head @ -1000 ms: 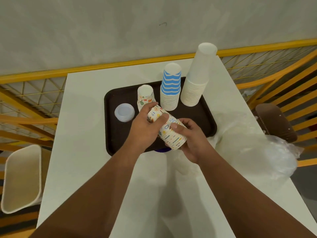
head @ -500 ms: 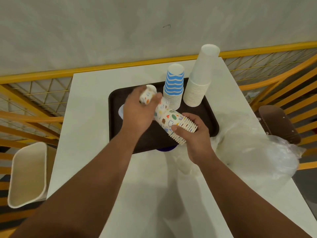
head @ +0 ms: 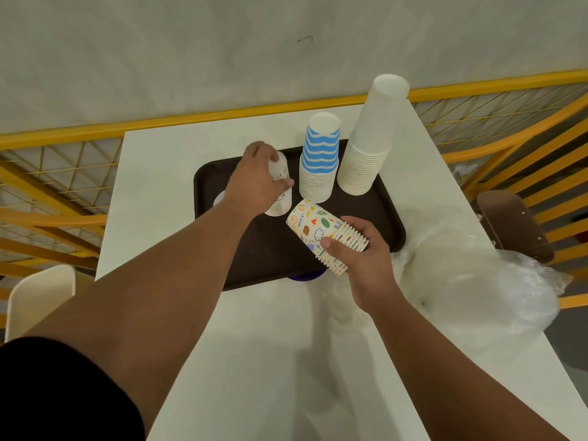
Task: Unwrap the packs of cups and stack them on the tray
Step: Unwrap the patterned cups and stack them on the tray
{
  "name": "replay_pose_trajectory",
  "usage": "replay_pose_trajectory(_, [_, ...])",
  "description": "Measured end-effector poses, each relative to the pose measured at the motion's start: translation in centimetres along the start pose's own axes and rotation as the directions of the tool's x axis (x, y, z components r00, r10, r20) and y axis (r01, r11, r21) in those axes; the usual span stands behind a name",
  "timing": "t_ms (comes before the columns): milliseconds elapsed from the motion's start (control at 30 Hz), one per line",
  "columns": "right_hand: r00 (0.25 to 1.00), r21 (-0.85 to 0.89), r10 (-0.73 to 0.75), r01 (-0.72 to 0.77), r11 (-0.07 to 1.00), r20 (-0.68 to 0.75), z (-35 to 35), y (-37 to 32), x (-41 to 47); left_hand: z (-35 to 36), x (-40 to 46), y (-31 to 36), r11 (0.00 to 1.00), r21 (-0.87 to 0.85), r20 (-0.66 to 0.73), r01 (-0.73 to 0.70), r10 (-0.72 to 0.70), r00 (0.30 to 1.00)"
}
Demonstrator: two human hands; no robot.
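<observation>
White table (head: 178, 160) under everything, dark brown tray (head: 375, 218) square in the middle of it, and off to my right a big heap of crumpled clear wrap (head: 477, 281) lying on the tabletop. On the tray, at the far right, the tall plain white stack (head: 372, 144), upside down; next to it the blue-striped stack (head: 319, 160), just beside but not quite touching as far as I can tell. Then the short patterned stack (head: 281, 198), and that's where the action is: my left hand (head: 257, 183) is wrapped over the top of it, fingers curled around a cup I'm seating on the pile. My right hand (head: 359, 253) is clamped on the loose bundle of patterned cups (head: 321, 233), tilted on its side above the tray's near half, bases pointing away from me, thumb across the ribbed rims.

Doing this well, I'd say: press the cup straight down so it nests square, no lean, since a short stack tips easily when nudged from the side. Keep the bundle's bases aimed at my left hand so the next cup peels off cleanly. Mind the striped stack right beside my knuckles.

Something small and pale peeks out by my left wrist; too hidden to name
</observation>
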State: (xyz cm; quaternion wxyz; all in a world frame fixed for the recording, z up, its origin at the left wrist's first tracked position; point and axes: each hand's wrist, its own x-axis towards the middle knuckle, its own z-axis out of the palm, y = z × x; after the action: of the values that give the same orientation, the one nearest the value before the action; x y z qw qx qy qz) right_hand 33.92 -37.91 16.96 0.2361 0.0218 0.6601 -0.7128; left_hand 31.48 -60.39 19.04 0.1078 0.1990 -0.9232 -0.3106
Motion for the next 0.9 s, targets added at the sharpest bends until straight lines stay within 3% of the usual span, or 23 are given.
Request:
replay_pose_trajectory(200, [1.0,-0.011,-0.005,0.006,1.0,0.002,-0.1,-0.3,-0.1,-0.9,-1.0,0.2,0.997,-0.017,-0.011,0.072,-0.072,0.997])
replay_pose_trajectory(333, [1.0,0.067,0.015,-0.016,0.998,0.016,0.2,-0.9,-0.2,-1.1,-4.7,2.0,0.945,-0.3,-0.202,0.13,-0.196,0.96])
replay_pose_trajectory(400, [0.998,0.102,0.012,-0.018,0.995,0.057,0.2,-1.1,-0.4,-0.3,-7.1,3.3,0.817,-0.518,-0.044,0.253,-0.321,0.946])
replay_pose_trajectory(500, [0.994,0.138,0.002,-0.018,0.99,0.112,0.2,-1.0,-1.0,1.0,-9.6,4.1,0.436,-0.763,0.341,0.477,-0.356,0.87])
replay_pose_trajectory(533, [0.994,0.108,-0.01,-0.002,0.994,0.108,0.3,-1.0,-1.3,1.2,-10.0,4.2,0.334,-0.793,0.398,0.509,-0.348,0.849])
replay_pose_trajectory(600, [0.994,0.005,-0.059,0.059,0.998,0.09,0.2,-1.0,-1.7,1.5,-10.4,4.2,0.273,-0.805,0.411,0.527,-0.384,0.827])
replay_pose_trajectory(667, [0.991,-0.059,-0.1,0.105,0.993,0.088,-0.1,-1.1,-1.9,1.4,-10.1,4.2,0.301,-0.804,0.359,0.513,-0.442,0.822])
replay_pose_trajectory(733, [0.992,-0.056,-0.103,0.107,0.993,0.066,-0.5,-1.3,-1.7,0.7,-9.3,4.4,0.398,-0.808,0.239,0.434,-0.453,0.859])
replay_pose_trajectory(800, [0.995,-0.026,-0.088,0.089,0.996,0.042,-0.8,-1.4,-1.5,-0.6,-8.0,4.5,0.561,-0.772,0.057,0.298,-0.406,0.912])
replay_pose_trajectory(900, [0.997,0.011,-0.074,0.073,0.997,0.02,-1.0,-1.4,-1.2,-3.2,-5.4,4.7,0.848,-0.52,-0.188,0.1,-0.228,0.955])
